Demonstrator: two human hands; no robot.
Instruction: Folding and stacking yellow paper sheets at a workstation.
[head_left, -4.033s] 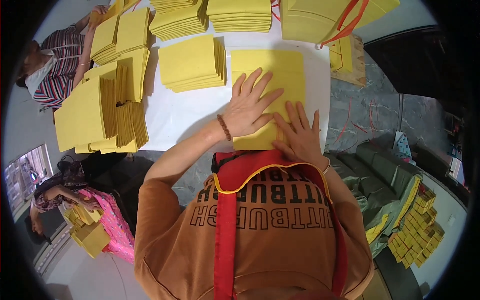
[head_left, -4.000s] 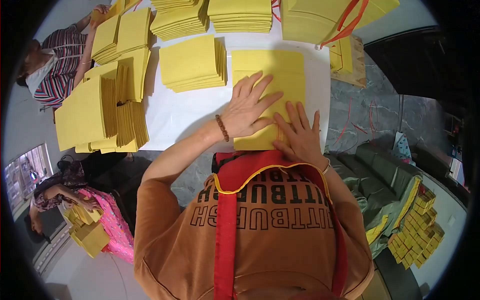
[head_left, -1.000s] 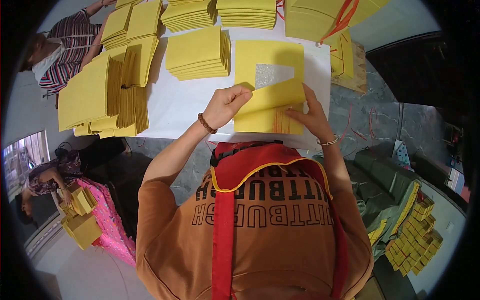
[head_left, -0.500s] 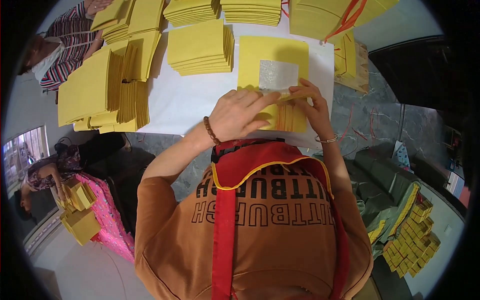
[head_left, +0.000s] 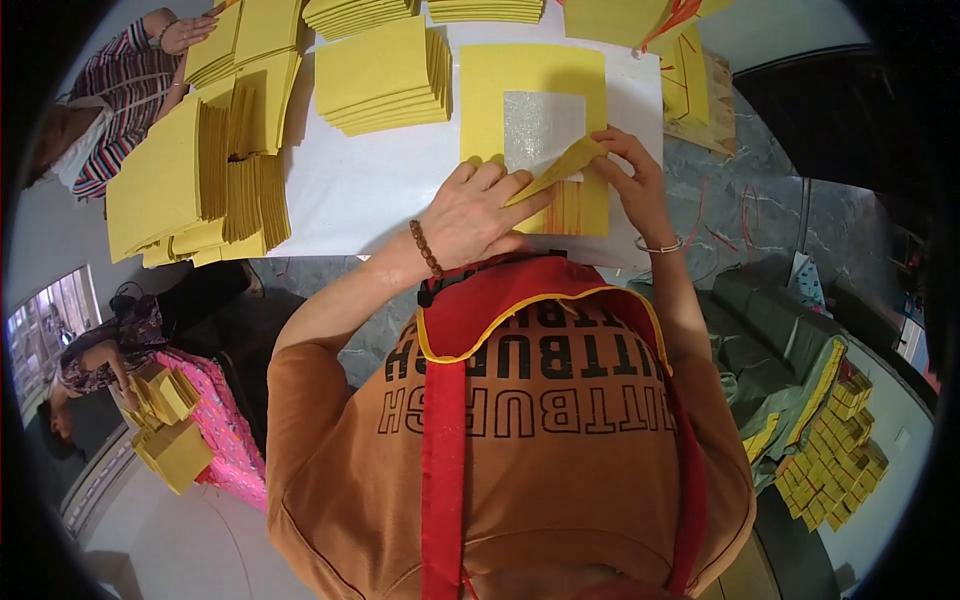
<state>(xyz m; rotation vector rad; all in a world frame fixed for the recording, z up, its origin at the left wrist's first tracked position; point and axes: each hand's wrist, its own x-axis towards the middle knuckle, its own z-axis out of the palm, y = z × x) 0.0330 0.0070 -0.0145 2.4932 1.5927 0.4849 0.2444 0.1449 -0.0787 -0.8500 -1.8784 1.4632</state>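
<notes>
A yellow joss paper sheet (head_left: 482, 100) with a silvery square (head_left: 540, 128) at its middle lies flat before me on the table. Its near part is raised in a slanting flap (head_left: 562, 168) between my hands. My left hand (head_left: 478, 212) has its fingers closed on the flap's left end, the thumb mostly hidden. At the flap's right, higher end, my right hand (head_left: 632, 178) pinches the corner between thumb and fingers. Orange streaks (head_left: 566, 208) show on the yellow paper under the flap.
Folded yellow paper stacks (head_left: 380, 75) stand on the white table (head_left: 345, 190), larger piles (head_left: 165, 180) at left. Red ties (head_left: 672, 22) lie on a yellow pile at far right. A co-worker's hand (head_left: 188, 36) rests by the far-left stacks; another person sits lower left.
The flap has been lifted into a clearer slant, its right end higher. My right hand has its fingers more together on the corner. The whole view has shifted slightly.
</notes>
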